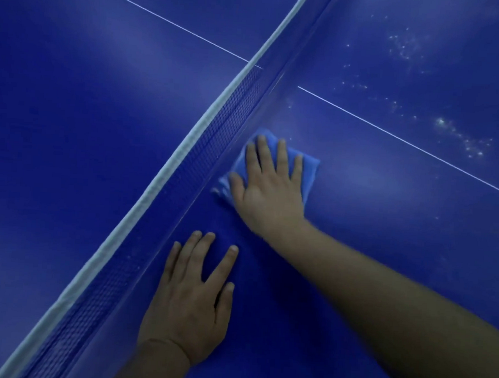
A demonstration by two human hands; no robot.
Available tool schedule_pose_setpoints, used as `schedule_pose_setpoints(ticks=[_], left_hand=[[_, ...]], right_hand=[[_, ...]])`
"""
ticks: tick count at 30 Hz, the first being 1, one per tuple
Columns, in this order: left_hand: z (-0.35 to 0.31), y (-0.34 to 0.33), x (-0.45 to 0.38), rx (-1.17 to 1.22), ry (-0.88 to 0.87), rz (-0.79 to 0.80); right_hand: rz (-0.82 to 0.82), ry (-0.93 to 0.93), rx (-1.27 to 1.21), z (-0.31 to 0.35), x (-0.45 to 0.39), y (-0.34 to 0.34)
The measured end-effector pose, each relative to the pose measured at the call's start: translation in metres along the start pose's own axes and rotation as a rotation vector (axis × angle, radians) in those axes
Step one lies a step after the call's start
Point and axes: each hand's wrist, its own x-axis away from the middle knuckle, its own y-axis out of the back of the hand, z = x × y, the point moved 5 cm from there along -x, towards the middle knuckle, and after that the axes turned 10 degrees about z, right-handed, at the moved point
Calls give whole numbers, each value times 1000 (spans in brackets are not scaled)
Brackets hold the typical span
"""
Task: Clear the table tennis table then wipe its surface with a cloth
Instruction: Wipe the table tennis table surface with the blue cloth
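Fingers straight, the right hand [267, 190] presses a soft, folded blue cloth [309, 169] flat on the smooth blue bench [386, 226], just beside the mesh net [232, 112]. Nearer, the left hand [194, 299] rests flat with fingers spread.

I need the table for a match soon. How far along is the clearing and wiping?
Clearing looks done: no bats or balls show on the visible part of the blue table tennis table. Wiping is in hand: the right hand presses a folded blue cloth flat beside the white-topped net, while the left hand rests flat on the surface. Left: the pale specks beyond the white centre line.
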Motion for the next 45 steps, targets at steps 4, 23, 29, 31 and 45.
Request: schedule_pose_setpoints(ticks=[4, 23, 29, 31, 45], left_hand=[[0, -1, -1, -8, -7, -10], [2, -1, -1, 1, -6, 4], [2, -1, -2, -11, -6, 11], [3, -1, -2, -2, -8, 17], [4, -2, -3, -41, -24, 14]], right_hand=[[10, -222, -42, -51, -63, 25], [-22, 72, 43, 15, 1, -2], [1, -175, -28, -52, -83, 35], [-33, -43, 9, -32, -49, 18], [9, 160, 26, -20, -61, 16]])
